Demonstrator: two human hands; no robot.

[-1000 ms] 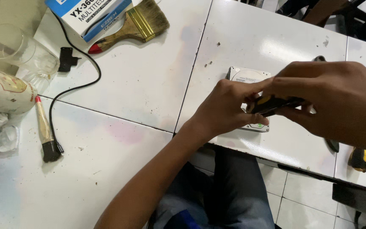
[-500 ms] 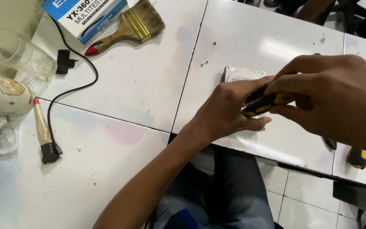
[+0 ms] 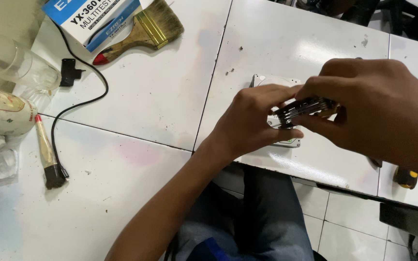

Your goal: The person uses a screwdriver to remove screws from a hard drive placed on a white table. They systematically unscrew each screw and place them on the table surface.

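Observation:
Both of my hands meet over a flat silver hard drive lying on the white table. My left hand pinches one end of a small dark stack of thin metal parts. My right hand grips the other end from the right and covers most of it. The stack is held just above the drive, which is largely hidden under my fingers.
A wide paintbrush and a blue and white box lie at the top left. A black cable, a small brush, a clear glass and a mug sit at the left. A yellow-handled tool lies at the right.
My hands have stayed locked on the metal stack over the drive. My right hand's fingers have shifted a little along it, and the view has moved slightly.

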